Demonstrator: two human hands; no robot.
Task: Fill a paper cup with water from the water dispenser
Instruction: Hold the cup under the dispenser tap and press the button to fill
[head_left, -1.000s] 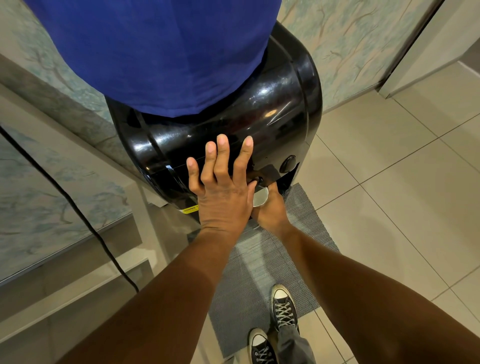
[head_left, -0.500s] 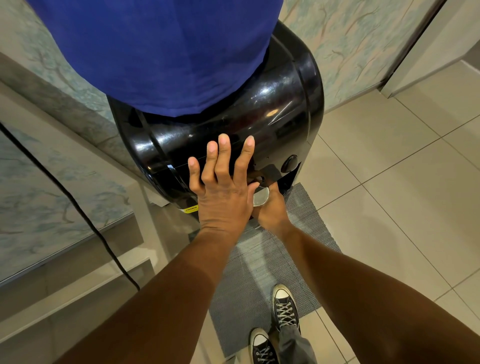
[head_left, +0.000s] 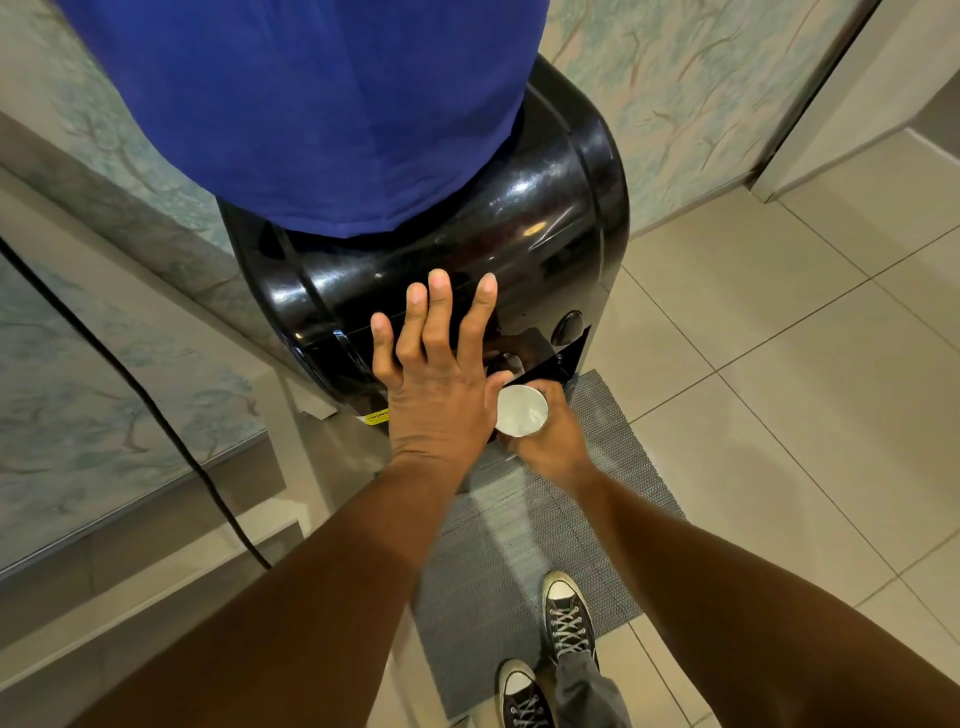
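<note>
While the right hand (head_left: 545, 441) wraps one paper cup (head_left: 521, 410), upright with its mouth facing up, just before the single black water dispenser (head_left: 545, 249), the left hand (head_left: 436, 384) lies flat, fingers spread, holding nothing. Two sneakers (head_left: 566, 618) stand on one grey mat (head_left: 597, 519).

Indoor tiled hallway: water dispenser (head_left: 467, 270) on floor mat (head_left: 545, 545), patterned wallpaper (head_left: 675, 78)
</note>
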